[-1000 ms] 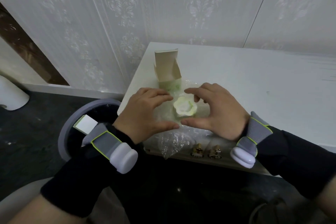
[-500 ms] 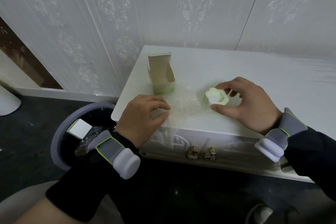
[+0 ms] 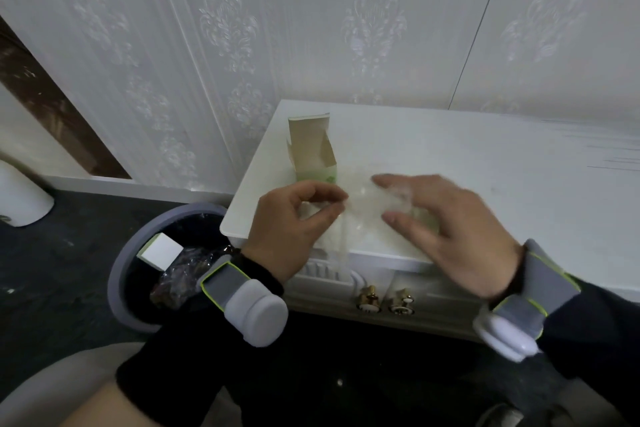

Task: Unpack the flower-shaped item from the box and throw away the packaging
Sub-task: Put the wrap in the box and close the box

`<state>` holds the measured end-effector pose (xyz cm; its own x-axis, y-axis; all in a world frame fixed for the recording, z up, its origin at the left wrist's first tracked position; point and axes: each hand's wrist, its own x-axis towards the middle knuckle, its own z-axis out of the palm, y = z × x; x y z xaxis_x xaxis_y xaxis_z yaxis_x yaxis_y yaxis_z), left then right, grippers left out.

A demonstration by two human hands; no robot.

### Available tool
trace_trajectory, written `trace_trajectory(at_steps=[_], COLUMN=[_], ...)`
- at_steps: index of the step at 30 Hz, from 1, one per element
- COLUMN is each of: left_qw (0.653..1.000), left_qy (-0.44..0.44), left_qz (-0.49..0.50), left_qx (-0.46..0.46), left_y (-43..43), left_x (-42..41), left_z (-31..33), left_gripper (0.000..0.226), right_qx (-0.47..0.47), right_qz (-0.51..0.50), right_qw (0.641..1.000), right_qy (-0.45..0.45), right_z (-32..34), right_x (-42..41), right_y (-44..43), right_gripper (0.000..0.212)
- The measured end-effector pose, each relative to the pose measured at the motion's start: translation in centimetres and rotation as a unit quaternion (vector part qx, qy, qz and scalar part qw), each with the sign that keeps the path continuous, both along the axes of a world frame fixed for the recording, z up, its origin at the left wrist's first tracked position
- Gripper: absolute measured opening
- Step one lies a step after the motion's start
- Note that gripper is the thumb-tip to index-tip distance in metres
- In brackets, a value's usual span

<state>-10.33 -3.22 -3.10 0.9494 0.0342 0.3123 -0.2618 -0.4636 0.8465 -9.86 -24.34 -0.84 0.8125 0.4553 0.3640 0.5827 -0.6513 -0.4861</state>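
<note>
The open cardboard box (image 3: 311, 156) stands upright on the white table (image 3: 467, 163), its flaps up. Clear plastic wrap (image 3: 360, 218) lies crumpled in front of it, reaching the table's front edge. My left hand (image 3: 294, 229) pinches the wrap's left side between thumb and forefinger. My right hand (image 3: 450, 229) hovers over the wrap's right part with fingers spread, blurred by motion. A pale greenish patch (image 3: 426, 222) shows under its palm; I cannot tell whether it is the flower-shaped item.
A round grey bin (image 3: 121, 274) with a dark liner stands on the floor at the table's left corner, holding a white box (image 3: 160, 251) and crumpled plastic. Gold drawer knobs (image 3: 384, 300) sit below the table edge. A patterned wall lies behind.
My right hand held the flower-shaped item to the right; now it has swung back left over the wrap with fingers spread. The left hand has closed its pinch on the wrap.
</note>
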Motion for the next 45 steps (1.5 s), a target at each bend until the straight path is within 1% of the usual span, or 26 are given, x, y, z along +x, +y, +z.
trace_trajectory(at_steps=[1,2,4,5,7,8,10,12,13,17,20,22,23,25,27,31,34,39,41,43,44,45], left_qw=[0.999,0.998,0.987,0.980,0.972,0.970,0.967,0.968,0.969,0.981,0.989,0.991,0.992,0.996,0.997,0.998,0.998,0.996,0.994,0.993,0.993,0.993], left_qy=[0.010,0.019,0.032,0.038,0.053,0.061,0.067,0.059,0.056,0.025,-0.035,-0.052,-0.040,0.016,0.055,0.057,0.051,0.051,0.063,0.073,0.077,0.080], left_qz=[0.000,0.005,0.025,0.037,0.056,0.061,0.061,0.053,0.046,0.035,0.099,0.118,0.113,0.084,0.047,-0.002,-0.016,-0.032,-0.042,-0.050,-0.052,-0.054], left_qx=[-0.030,-0.067,-0.156,-0.190,-0.221,-0.227,-0.236,-0.237,-0.236,-0.188,-0.108,-0.048,-0.026,-0.010,-0.003,0.012,-0.022,-0.065,-0.084,-0.083,-0.075,-0.066], left_y=[-0.4,-0.6,-0.8,-1.0,-0.9,-0.9,-0.9,-0.5,-0.2,1.5,3.1,4.2,4.6,5.0,5.0,5.1,5.1,5.0,5.3,5.6,5.6,5.7], left_x=[0.0,0.1,0.3,0.5,0.9,1.1,1.4,1.8,2.0,3.0,4.3,5.3,5.8,6.3,6.6,7.1,7.5,7.6,7.6,7.4,7.2,7.2], left_z=[0.4,0.6,0.9,1.0,1.0,1.0,1.0,1.2,1.3,1.7,1.8,1.4,0.9,-0.1,-1.0,-1.7,-1.7,-1.6,-1.7,-1.8,-1.8,-1.9], left_gripper=[0.025,0.027,0.032,0.031,0.020,0.015,0.015,0.020,0.021,0.017,0.016,0.027,0.038,0.057,0.063,0.050,0.043,0.037,0.037,0.037,0.038,0.038], right_qx=[0.024,0.046,0.086,0.101,0.121,0.131,0.165,0.191,0.192,0.154,0.152,0.162,0.157,0.119,0.065,-0.044,-0.116,-0.144,-0.102,0.023,0.089,0.134], right_qz=[0.035,0.061,0.083,0.083,0.066,0.049,0.010,-0.019,-0.023,-0.039,-0.050,-0.053,-0.054,-0.052,-0.042,-0.041,-0.020,0.029,0.039,0.013,-0.009,-0.028], right_qw=[0.999,0.997,0.993,0.991,0.989,0.988,0.985,0.979,0.979,0.987,0.986,0.982,0.983,0.987,0.993,0.993,0.989,0.986,0.991,0.999,0.996,0.991], right_qy=[-0.006,-0.008,0.017,0.030,0.054,0.060,0.055,0.063,0.068,0.026,-0.046,-0.076,-0.083,-0.090,-0.090,-0.104,-0.088,-0.085,-0.072,-0.040,-0.021,0.005], right_z=[0.2,0.4,0.5,0.6,0.6,0.5,0.4,0.4,0.4,0.6,1.2,1.3,1.2,0.5,-0.3,-1.4,-1.4,-1.1,-0.7,-0.4,-0.3,-0.3], right_x=[-0.5,-0.8,-0.9,-0.9,-0.3,0.0,0.8,2.0,2.5,4.3,6.3,7.7,8.3,9.2,9.7,10.3,10.6,10.4,10.4,10.3,10.3,10.3], right_y=[1.2,2.2,3.7,4.0,4.7,5.1,5.6,6.2,6.5,8.0,9.1,9.8,10.0,10.4,10.8,11.0,10.5,10.2,9.6,8.8,8.3,8.0], right_gripper=[0.029,0.027,0.031,0.034,0.041,0.040,0.026,0.011,0.009,0.019,0.020,0.019,0.019,0.019,0.018,0.009,0.013,0.024,0.026,0.025,0.025,0.025])
